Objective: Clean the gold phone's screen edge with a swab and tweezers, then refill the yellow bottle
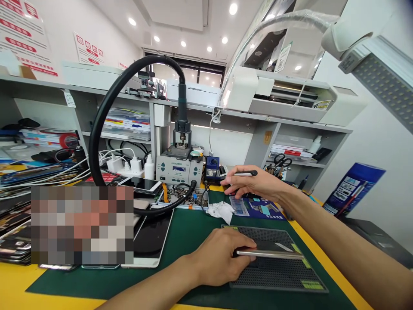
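Note:
My left hand (pixel 222 256) is closed on the near end of a smartphone (pixel 277 254), thumb and fingers pinching it. The phone is seen nearly edge-on, with a silver rim and a dark face, over a black perforated rubber mat (pixel 267 279). My right hand (pixel 258 183) is raised beyond the mat, holding a slim pen-like tool (pixel 248 173) with a black end; its tip is hidden by the fingers. Below that hand lie a crumpled white tissue (pixel 221 211) and a dark blue printed pad (pixel 265 209) with small pieces on it.
A hot-air rework station (pixel 179 168) with a looping black hose (pixel 97 129) stands at the back. Left of the green mat (pixel 183 241) lie a white-framed tablet (pixel 151 241) and stacked phones (pixel 14 247). A tray of small parts (pixel 185 197) sits centrally; a lamp (pixel 383 77) hangs right.

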{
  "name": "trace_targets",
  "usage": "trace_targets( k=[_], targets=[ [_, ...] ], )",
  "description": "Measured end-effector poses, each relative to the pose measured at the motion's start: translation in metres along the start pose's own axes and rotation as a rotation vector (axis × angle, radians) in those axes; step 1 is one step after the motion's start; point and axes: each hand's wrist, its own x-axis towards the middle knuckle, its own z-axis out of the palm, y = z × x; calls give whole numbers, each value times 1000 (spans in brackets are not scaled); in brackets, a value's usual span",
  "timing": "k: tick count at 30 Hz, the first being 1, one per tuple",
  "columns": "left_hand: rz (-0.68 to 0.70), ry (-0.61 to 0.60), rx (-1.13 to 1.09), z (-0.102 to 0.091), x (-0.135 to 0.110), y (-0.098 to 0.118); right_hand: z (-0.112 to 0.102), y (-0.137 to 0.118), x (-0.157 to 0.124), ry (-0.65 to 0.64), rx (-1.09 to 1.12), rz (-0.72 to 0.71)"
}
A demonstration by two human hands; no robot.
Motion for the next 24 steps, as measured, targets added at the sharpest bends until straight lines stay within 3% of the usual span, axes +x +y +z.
trace_targets(
  k=[6, 13, 18, 24],
  targets=[
    [11, -10, 9, 0, 2, 1, 0, 16, 0, -21, -349, -65],
    [36, -5, 26, 2, 1, -1, 32, 67, 23, 15, -671, -162],
    [24, -6, 41, 3, 0, -3, 42, 82, 42, 27, -704, -199],
    [43, -18, 40, 4, 0, -3, 17, 76, 46, 130, -593, -259]
  ],
)
